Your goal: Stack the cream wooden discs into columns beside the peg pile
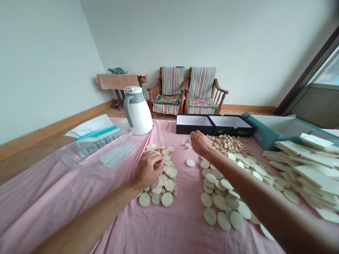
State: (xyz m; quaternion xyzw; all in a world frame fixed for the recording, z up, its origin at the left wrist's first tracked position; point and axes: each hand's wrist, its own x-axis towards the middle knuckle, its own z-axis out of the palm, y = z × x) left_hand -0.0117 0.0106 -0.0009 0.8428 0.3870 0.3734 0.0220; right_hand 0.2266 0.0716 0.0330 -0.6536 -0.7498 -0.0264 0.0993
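My left hand (149, 168) rests over the left pile of round wooden discs (166, 199), its fingers curled inward. Whatever they hold, if anything, is hidden. Stretched forward, my right hand (200, 141) is closed with fingertips together, just in front of a black open box (193, 129); its contents cannot be made out. A few small wooden pieces (186, 145) lie left of it, and the heap of small wooden pieces (228, 144) is at its right. Between the piles lies a single disc (190, 163). Below my right forearm spreads a larger pile of discs (219, 202).
A white and grey jug (140, 114) stands at the back left, beside a clear plastic tray (103, 155). A second black box (230, 131), a teal box (267, 135) and stacked wooden boards (309, 165) line the right. Beyond the pink cloth (185, 225) stand two chairs (171, 91).
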